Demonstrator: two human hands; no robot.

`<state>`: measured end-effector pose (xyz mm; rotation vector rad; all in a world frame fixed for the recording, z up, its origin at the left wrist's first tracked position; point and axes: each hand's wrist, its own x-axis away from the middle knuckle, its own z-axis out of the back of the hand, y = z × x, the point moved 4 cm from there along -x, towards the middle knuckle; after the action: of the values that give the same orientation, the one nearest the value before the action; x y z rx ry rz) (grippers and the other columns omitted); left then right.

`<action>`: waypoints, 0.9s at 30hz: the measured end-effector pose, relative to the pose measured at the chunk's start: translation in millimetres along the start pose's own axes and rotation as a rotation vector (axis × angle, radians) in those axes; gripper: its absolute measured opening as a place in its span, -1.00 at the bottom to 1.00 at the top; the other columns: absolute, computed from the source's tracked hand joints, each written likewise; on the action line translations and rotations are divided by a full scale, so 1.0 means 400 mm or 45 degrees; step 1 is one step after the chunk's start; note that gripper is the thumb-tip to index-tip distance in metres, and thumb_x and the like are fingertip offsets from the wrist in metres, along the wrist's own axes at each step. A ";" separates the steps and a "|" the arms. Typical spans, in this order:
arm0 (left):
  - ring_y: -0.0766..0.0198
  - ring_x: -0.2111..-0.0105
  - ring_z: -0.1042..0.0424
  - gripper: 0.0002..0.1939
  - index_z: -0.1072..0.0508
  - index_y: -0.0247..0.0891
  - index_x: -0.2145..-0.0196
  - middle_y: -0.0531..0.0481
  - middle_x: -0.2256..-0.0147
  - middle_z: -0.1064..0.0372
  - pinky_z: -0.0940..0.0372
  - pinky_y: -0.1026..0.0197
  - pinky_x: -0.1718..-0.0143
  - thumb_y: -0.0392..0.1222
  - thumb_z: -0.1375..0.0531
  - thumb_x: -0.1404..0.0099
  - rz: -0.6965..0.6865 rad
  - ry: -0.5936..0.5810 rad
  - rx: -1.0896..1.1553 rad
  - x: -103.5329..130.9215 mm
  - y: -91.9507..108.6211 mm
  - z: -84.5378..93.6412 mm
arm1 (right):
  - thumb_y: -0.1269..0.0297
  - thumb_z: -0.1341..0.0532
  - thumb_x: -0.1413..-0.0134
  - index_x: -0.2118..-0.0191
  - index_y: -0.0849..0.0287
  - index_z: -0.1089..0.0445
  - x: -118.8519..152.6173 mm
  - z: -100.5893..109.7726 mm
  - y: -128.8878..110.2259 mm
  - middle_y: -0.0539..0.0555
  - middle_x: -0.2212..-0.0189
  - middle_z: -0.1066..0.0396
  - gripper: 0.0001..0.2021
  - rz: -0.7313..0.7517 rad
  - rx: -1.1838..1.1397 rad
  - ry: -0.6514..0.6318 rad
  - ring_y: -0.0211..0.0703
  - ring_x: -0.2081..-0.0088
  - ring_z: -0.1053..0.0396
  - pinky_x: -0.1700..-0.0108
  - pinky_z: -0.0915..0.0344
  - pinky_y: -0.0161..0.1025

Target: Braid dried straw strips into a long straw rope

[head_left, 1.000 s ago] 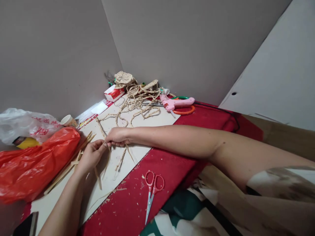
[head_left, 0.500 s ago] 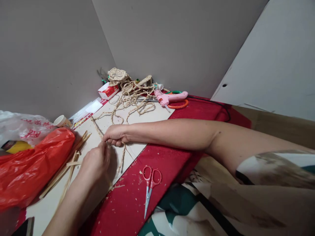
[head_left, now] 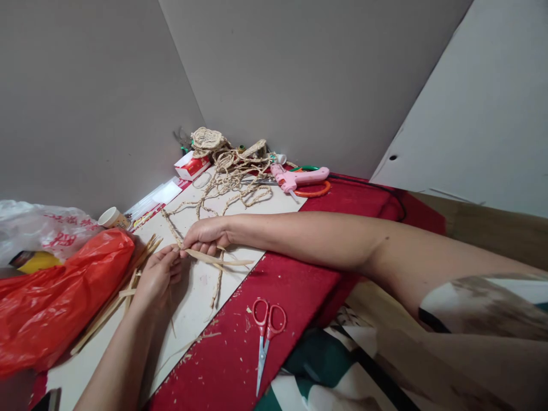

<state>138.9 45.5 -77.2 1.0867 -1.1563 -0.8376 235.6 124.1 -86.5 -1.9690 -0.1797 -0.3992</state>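
Observation:
Over the white board, my left hand [head_left: 159, 273] and my right hand [head_left: 206, 233] meet, fingertips almost touching. Both pinch the working end of a braided straw cord [head_left: 171, 227]. A flat pale straw strip [head_left: 218, 260] sticks out to the right from between them, below my right fingers. Another length of the braid [head_left: 217, 279] hangs down past my right hand onto the board. Finer loose strands dangle under my left hand. More cord lies tangled in a pile [head_left: 231, 171] beyond my hands.
Red-handled scissors [head_left: 266, 331] lie on the red cloth [head_left: 222, 365]. A pink glue gun [head_left: 299, 178] rests at the back near orange-handled scissors [head_left: 314, 190]. To the left are loose straw strips [head_left: 100, 321], a red plastic bag [head_left: 81, 297] and a paper cup [head_left: 113, 218].
The flat straw strip now shows stretching rightward under my right hand. My left hand has turned, so its fingers show at the braid. The view has shifted slightly.

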 end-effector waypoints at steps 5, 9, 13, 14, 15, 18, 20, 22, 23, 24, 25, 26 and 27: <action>0.52 0.71 0.11 -0.77 -0.38 -0.33 0.51 0.21 0.70 0.02 0.22 0.43 0.71 -0.10 -0.27 -0.02 -0.092 0.092 -0.290 -0.005 0.001 0.025 | 0.40 -0.06 -0.06 0.41 0.31 -0.33 0.030 0.009 -0.020 -0.19 0.78 0.13 -0.86 0.130 0.623 0.219 -0.46 0.76 0.21 0.71 0.24 -0.47; 0.52 0.73 0.14 -0.73 -0.33 -0.29 0.53 0.23 0.71 0.05 0.26 0.41 0.72 -0.04 -0.25 -0.03 0.007 0.123 -0.353 -0.012 -0.011 0.027 | 0.42 -0.09 -0.02 0.38 0.34 -0.42 0.042 0.000 -0.038 -0.07 0.70 -0.13 -0.84 0.290 1.243 0.458 -0.42 0.65 -0.01 0.61 0.08 -0.41; 0.55 0.76 0.23 -0.67 -0.25 -0.26 0.56 0.29 0.73 0.17 0.29 0.43 0.74 0.02 -0.27 -0.02 0.097 0.067 -0.290 -0.011 -0.014 0.015 | 0.43 -0.05 -0.05 0.30 0.37 -0.46 0.055 -0.028 -0.051 0.08 0.50 -0.37 -0.76 0.354 1.602 0.570 -0.35 0.52 -0.12 0.48 -0.03 -0.37; 0.55 0.76 0.24 -0.67 -0.25 -0.26 0.57 0.29 0.73 0.17 0.29 0.43 0.74 0.02 -0.27 -0.01 0.102 0.056 -0.274 -0.010 -0.013 0.013 | 0.42 -0.05 -0.06 0.28 0.37 -0.47 0.059 -0.031 -0.055 0.10 0.47 -0.39 -0.74 0.349 1.645 0.587 -0.34 0.52 -0.12 0.47 -0.03 -0.36; 0.56 0.77 0.24 -0.67 -0.26 -0.26 0.56 0.30 0.74 0.18 0.29 0.43 0.74 0.01 -0.28 0.00 0.103 0.050 -0.262 -0.010 -0.013 0.012 | 0.40 -0.04 -0.06 0.26 0.37 -0.47 0.064 -0.032 -0.058 0.12 0.45 -0.41 -0.73 0.342 1.669 0.601 -0.33 0.51 -0.12 0.47 -0.03 -0.35; 0.57 0.77 0.24 -0.68 -0.27 -0.27 0.57 0.29 0.75 0.17 0.29 0.45 0.75 -0.01 -0.29 0.00 0.090 0.060 -0.230 -0.010 -0.012 0.014 | 0.37 -0.06 -0.04 0.24 0.39 -0.46 0.078 -0.024 -0.073 0.15 0.42 -0.42 -0.73 0.323 1.652 0.640 -0.31 0.51 -0.14 0.48 -0.03 -0.34; 0.57 0.76 0.24 -0.68 -0.29 -0.28 0.56 0.29 0.74 0.16 0.28 0.46 0.75 -0.01 -0.29 0.00 0.073 0.056 -0.204 -0.009 -0.013 0.013 | 0.36 -0.08 -0.02 0.27 0.38 -0.47 0.085 -0.020 -0.081 0.13 0.45 -0.41 -0.73 0.308 1.582 0.634 -0.31 0.52 -0.14 0.49 -0.03 -0.34; 0.58 0.75 0.24 -0.69 -0.30 -0.29 0.55 0.28 0.73 0.16 0.27 0.46 0.75 -0.02 -0.29 -0.01 0.042 0.049 -0.156 -0.009 -0.012 0.010 | 0.34 -0.06 -0.04 0.30 0.35 -0.47 0.089 -0.027 -0.082 0.11 0.48 -0.40 -0.73 0.308 1.508 0.587 -0.32 0.54 -0.15 0.51 -0.02 -0.35; 0.58 0.75 0.23 -0.69 -0.28 -0.29 0.55 0.28 0.72 0.16 0.27 0.47 0.75 -0.03 -0.29 -0.01 0.030 0.047 -0.122 -0.009 -0.012 0.009 | 0.33 -0.05 -0.05 0.31 0.35 -0.48 0.089 -0.036 -0.080 0.11 0.49 -0.40 -0.72 0.314 1.488 0.560 -0.32 0.54 -0.16 0.50 -0.03 -0.35; 0.57 0.75 0.22 -0.69 -0.26 -0.29 0.56 0.27 0.71 0.15 0.27 0.47 0.75 -0.05 -0.29 -0.02 0.022 0.045 -0.081 -0.009 -0.012 0.008 | 0.33 -0.03 -0.06 0.32 0.35 -0.48 0.089 -0.047 -0.077 0.12 0.49 -0.40 -0.71 0.325 1.496 0.545 -0.31 0.54 -0.18 0.50 -0.04 -0.35; 0.57 0.74 0.22 -0.67 -0.23 -0.28 0.57 0.27 0.71 0.15 0.26 0.47 0.75 -0.06 -0.29 -0.02 0.020 0.044 -0.038 -0.008 -0.013 0.007 | 0.34 -0.02 -0.07 0.32 0.36 -0.47 0.089 -0.061 -0.072 0.13 0.47 -0.42 -0.71 0.338 1.533 0.542 -0.30 0.52 -0.20 0.49 -0.05 -0.35; 0.57 0.74 0.21 -0.65 -0.18 -0.26 0.59 0.27 0.70 0.15 0.26 0.47 0.75 -0.07 -0.29 -0.02 0.017 0.045 0.004 -0.008 -0.014 0.006 | 0.36 -0.02 -0.06 0.31 0.37 -0.47 0.088 -0.074 -0.067 0.16 0.44 -0.44 -0.71 0.338 1.589 0.552 -0.27 0.49 -0.24 0.47 -0.06 -0.35; 0.57 0.74 0.21 -0.63 -0.14 -0.25 0.60 0.26 0.70 0.15 0.26 0.47 0.75 -0.08 -0.29 -0.03 0.016 0.043 0.036 -0.008 -0.016 0.006 | 0.38 -0.02 -0.05 0.30 0.38 -0.46 0.087 -0.087 -0.060 0.19 0.40 -0.45 -0.71 0.320 1.650 0.569 -0.24 0.46 -0.26 0.47 -0.07 -0.34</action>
<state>136.0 46.1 -84.0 1.1116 -1.1490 -0.7925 254.1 100.9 -40.5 -0.5914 0.0970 -0.3917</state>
